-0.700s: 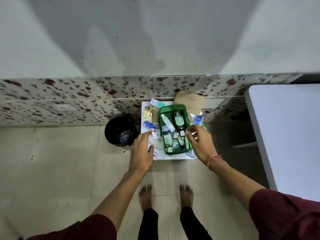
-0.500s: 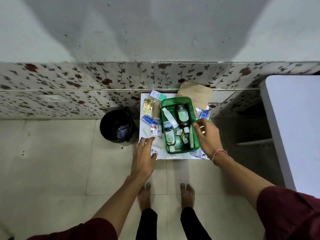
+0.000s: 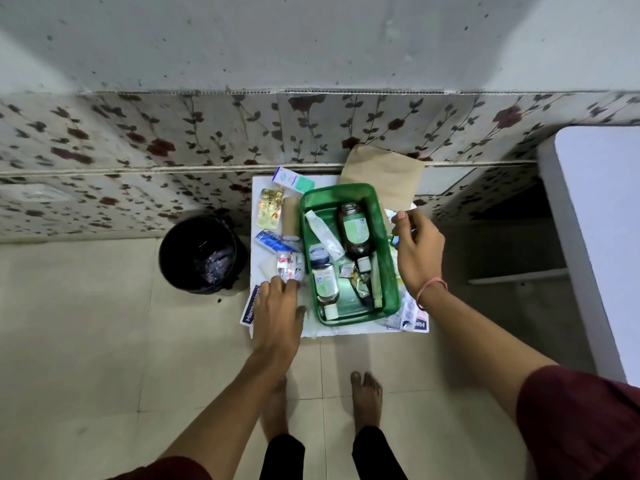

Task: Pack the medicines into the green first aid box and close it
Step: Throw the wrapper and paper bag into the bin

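The green first aid box (image 3: 393, 271) lies open on a white board (image 3: 260, 188), holding a brown bottle (image 3: 353, 230), a white tube (image 3: 323, 233), a smaller bottle (image 3: 325, 282) and several sachets. My left hand (image 3: 277, 313) lies flat left of the box, fingertips touching a red-and-white blister pack (image 3: 289, 266). My right hand (image 3: 415, 251) hovers at the box's right rim, thumb and finger pinched on a silver blister strip (image 3: 390, 213). A yellow capsule pack (image 3: 270, 211), bandage roll (image 3: 290, 216), blue packet (image 3: 272, 240) and white-teal carton (image 3: 292, 180) lie left of the box.
A black bin (image 3: 202, 254) stands on the floor left of the board. A brown paper bag (image 3: 384, 171) leans on the tiled wall behind the box. More blister packs (image 3: 408, 317) lie by the box's near right corner. A white table (image 3: 602, 237) fills the right side.
My right hand moved away along the box's right rim and closed on the silver strip. My left hand slid forward onto the red-and-white pack.
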